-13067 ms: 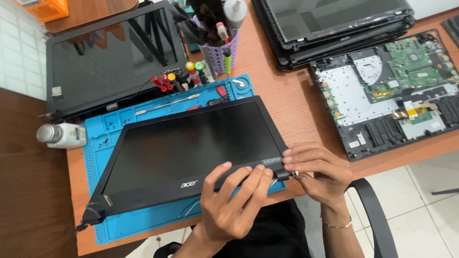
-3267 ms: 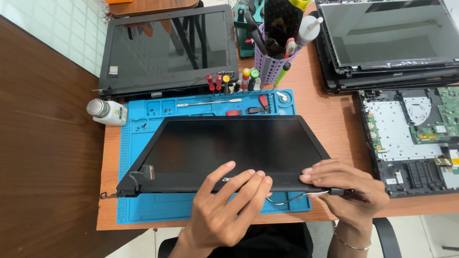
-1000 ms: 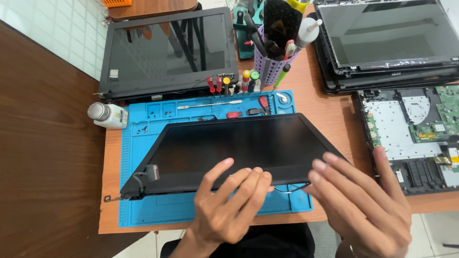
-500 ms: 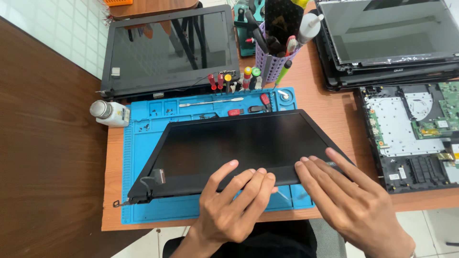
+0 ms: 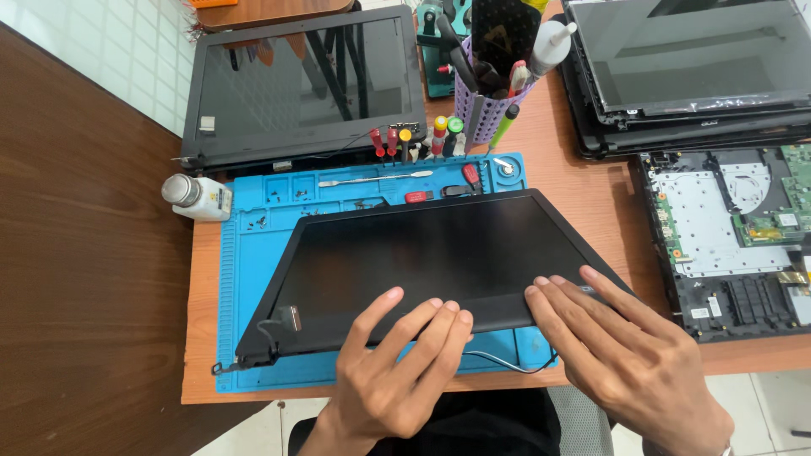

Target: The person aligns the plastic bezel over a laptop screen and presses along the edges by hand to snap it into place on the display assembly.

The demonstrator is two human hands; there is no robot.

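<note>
Left hand: the left hand [image 5: 397,371] is laid flat with fingers spread open on the near edge of the laptop screen panel [image 5: 431,262]; nothing is gripped.
Right hand: the right hand [image 5: 625,355] is pressed open and flat on the panel's near right corner, at 3 o'clock from the left hand; nothing is gripped.
Panel: the black panel is seen lying on the blue work mat [image 5: 245,279], at 12 o'clock from both hands.
Cable: a thin black cable [image 5: 507,365] is seen looping out from under the panel's near edge, between the hands.
Tools: a row of screwdrivers [image 5: 414,139] is stood at the mat's far edge, at 12 o'clock.
Cup: a purple tool cup [image 5: 494,114] is placed just beyond the mat.
Bottle: a small white bottle [image 5: 196,197] is laid at 10 o'clock, on the bench [image 5: 591,194].
Opened laptop base: it [image 5: 735,228] is seen at 3 o'clock, apart from the panel.
</note>
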